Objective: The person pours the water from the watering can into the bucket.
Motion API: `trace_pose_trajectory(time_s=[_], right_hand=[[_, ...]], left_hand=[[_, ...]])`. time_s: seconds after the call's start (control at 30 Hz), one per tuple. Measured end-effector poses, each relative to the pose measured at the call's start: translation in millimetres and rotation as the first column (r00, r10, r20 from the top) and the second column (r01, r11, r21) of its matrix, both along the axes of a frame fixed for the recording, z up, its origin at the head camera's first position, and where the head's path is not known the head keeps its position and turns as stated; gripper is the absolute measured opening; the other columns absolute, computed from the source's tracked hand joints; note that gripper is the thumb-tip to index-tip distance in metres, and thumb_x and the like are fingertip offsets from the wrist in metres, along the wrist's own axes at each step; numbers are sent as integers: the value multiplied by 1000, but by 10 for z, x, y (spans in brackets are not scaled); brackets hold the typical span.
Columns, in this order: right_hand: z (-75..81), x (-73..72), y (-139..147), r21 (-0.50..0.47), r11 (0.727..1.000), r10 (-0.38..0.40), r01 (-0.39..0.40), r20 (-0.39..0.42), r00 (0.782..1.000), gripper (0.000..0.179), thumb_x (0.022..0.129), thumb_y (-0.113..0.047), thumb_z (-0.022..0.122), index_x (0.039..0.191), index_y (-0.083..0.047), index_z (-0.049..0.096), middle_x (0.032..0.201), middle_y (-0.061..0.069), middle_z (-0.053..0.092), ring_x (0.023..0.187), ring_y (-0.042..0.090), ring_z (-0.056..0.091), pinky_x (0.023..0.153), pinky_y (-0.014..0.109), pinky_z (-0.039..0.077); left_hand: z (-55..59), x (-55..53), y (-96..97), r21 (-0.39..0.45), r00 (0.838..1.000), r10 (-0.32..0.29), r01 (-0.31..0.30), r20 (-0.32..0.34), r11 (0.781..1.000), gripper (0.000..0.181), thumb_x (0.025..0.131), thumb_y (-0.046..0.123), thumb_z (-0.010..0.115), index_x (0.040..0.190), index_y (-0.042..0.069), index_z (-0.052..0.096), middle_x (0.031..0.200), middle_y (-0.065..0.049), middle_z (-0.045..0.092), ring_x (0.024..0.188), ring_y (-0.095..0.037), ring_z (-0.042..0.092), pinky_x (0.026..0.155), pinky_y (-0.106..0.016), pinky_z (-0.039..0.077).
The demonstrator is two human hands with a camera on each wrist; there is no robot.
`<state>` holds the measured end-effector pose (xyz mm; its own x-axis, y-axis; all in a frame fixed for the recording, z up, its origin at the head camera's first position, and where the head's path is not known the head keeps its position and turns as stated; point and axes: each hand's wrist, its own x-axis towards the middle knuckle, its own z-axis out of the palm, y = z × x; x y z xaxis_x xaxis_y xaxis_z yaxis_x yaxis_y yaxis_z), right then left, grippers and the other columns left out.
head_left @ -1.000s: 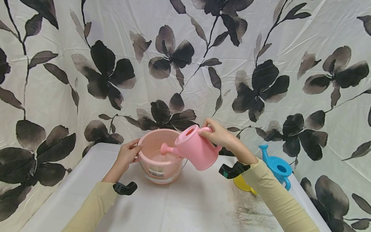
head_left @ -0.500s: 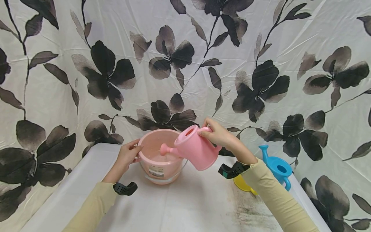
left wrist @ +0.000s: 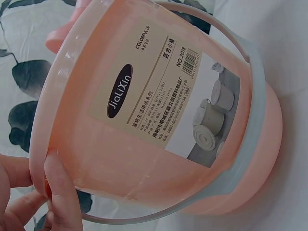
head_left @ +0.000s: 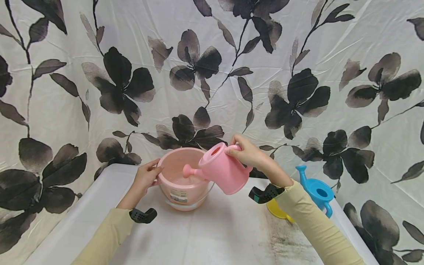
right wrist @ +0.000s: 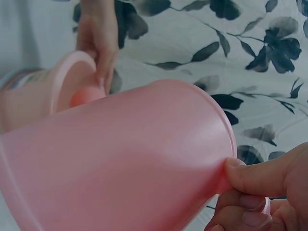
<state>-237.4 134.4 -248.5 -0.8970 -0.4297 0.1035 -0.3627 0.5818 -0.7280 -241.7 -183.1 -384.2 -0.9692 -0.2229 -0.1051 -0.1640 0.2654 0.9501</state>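
Observation:
A pink watering can (head_left: 225,171) is tilted to the left, its spout head over the mouth of a peach bucket (head_left: 187,191). My right hand (head_left: 248,151) grips the can's handle near the top, thumb against the body in the right wrist view. My left hand (head_left: 144,177) pinches the bucket's left rim; in the left wrist view its thumb lies on the outer wall. A label (left wrist: 163,96) covers the bucket's front, and a pale grey bail handle (left wrist: 240,163) hangs down around it. A thin stream seems to fall from the spout, though it is too faint to be sure.
A blue watering can (head_left: 318,193) stands at the table's right side. A yellow object (head_left: 276,209) lies partly hidden behind my right forearm. Dark smudges mark the white table (head_left: 212,235) near it. Flower-patterned cloth (head_left: 232,73) hangs behind the table.
The watering can and my right hand have shifted very slightly left. My left hand and the bucket stay where they were.

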Motion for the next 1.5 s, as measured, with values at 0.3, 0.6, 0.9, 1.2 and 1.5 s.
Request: trace_pose_trajectory(time_s=[0.3, 0.6, 0.9, 1.2, 1.5], right_hand=[[2, 14, -9, 8, 1000, 15, -15, -14, 1000, 13, 95, -12, 54, 95, -2, 45, 90, 12, 50, 80, 22, 52, 61, 26, 47], [7, 2, -11, 19, 1000, 21, -20, -20, 1000, 14, 95, -12, 54, 94, -2, 45, 88, 11, 51, 78, 21, 53, 60, 25, 46], [16, -2, -12, 27, 999, 22, -21, -15, 1000, 14, 95, -11, 54, 95, -1, 45, 90, 13, 51, 79, 22, 53, 61, 25, 48], [10, -18, -14, 34, 999, 20, -19, -26, 999, 14, 95, -13, 54, 95, -2, 45, 90, 13, 51, 81, 23, 53, 61, 25, 48], [15, -11, -27, 29, 999, 20, -20, -28, 999, 14, 95, -12, 55, 94, -2, 46, 90, 12, 51, 81, 23, 53, 61, 25, 47]], left_hand=[[9, 6, 2, -5, 1000, -1, 1, 0, 1000, 55, 100, 21, 48, 150, 9, 31, 114, -15, 49, 71, -4, 52, 58, -14, 53], [6, -2, 5, -3, 1000, -1, 1, -3, 1000, 55, 100, 20, 48, 150, 9, 31, 114, -15, 50, 69, -3, 53, 58, -14, 53], [11, 1, 5, 1, 1000, -2, 2, -5, 1000, 55, 100, 20, 48, 150, 8, 30, 114, -15, 49, 69, -2, 53, 58, -13, 53], [18, 6, -8, 1, 1000, -3, 3, -2, 1000, 55, 100, 20, 48, 151, 8, 30, 112, -14, 50, 69, -3, 53, 58, -14, 53], [23, 10, 0, 3, 1000, 2, -2, 2, 1000, 55, 100, 20, 47, 151, 9, 30, 111, -13, 49, 69, -4, 51, 59, -14, 54]])
